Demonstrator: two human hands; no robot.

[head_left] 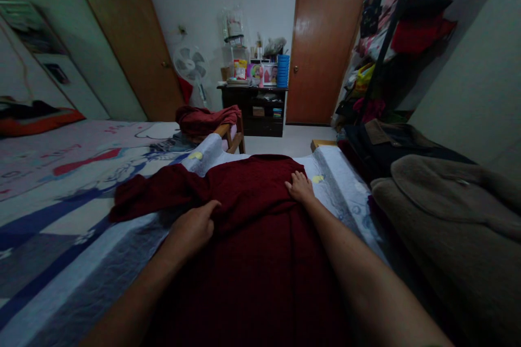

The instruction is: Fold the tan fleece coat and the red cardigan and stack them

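A dark red long-sleeved garment (252,260) lies spread out over the bedding, its collar end pointing away from me. One sleeve (154,190) stretches out to the left; the other sleeve does not show. At the garment's left side, below that sleeve, my left hand (193,230) is closed, its curled fingers pinching the cloth. My right hand (300,187) rests on the upper right shoulder area with its fingers spread over the fabric. Folds run across the cloth between the two hands.
A patterned bed sheet (52,173) extends left. Folded clothes, including a grey-brown fleecy garment (439,222), are piled at the right. Beyond the bed are a chair with reddish cloth (207,119), a dark cabinet (252,111), a fan (190,65) and a wooden door (325,49).
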